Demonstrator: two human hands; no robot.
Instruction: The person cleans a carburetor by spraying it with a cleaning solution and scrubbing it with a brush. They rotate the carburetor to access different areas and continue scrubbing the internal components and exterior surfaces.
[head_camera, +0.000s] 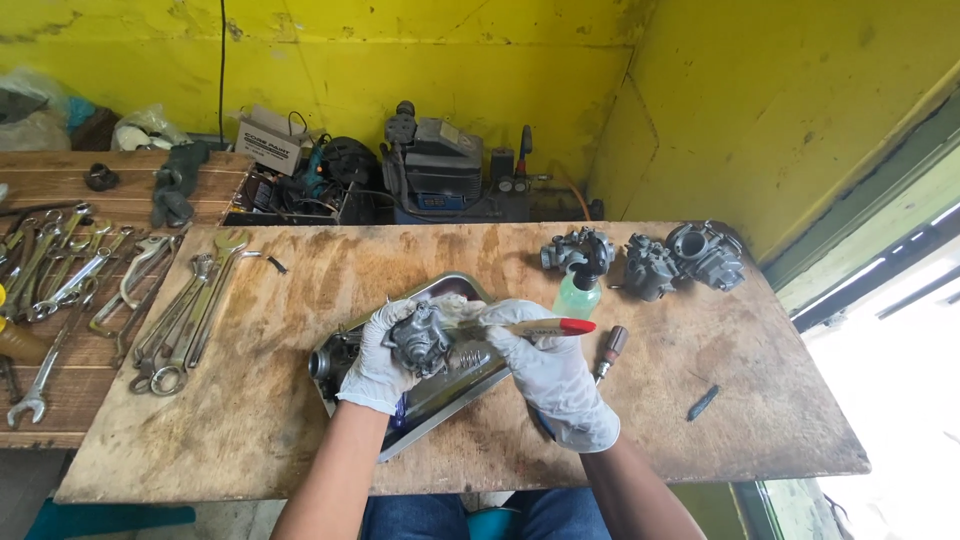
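My left hand (378, 352), in a white glove, grips a grey metal carburetor (420, 338) over a shiny metal tray (452, 394) on the plywood table (250, 420). My right hand (552, 372), also gloved, holds a toothbrush with a red handle end (565, 326), its head end pointing left at the carburetor. Another dark carburetor part (330, 360) lies in the tray's left end, half hidden by my left hand.
A green squeeze bottle (578, 294) stands behind the tray. Three carburetors (655, 262) lie at the back right. A brown-handled screwdriver (608, 352) lies by my right wrist, a small dark piece (703, 402) farther right. Several wrenches (180, 315) cover the left side.
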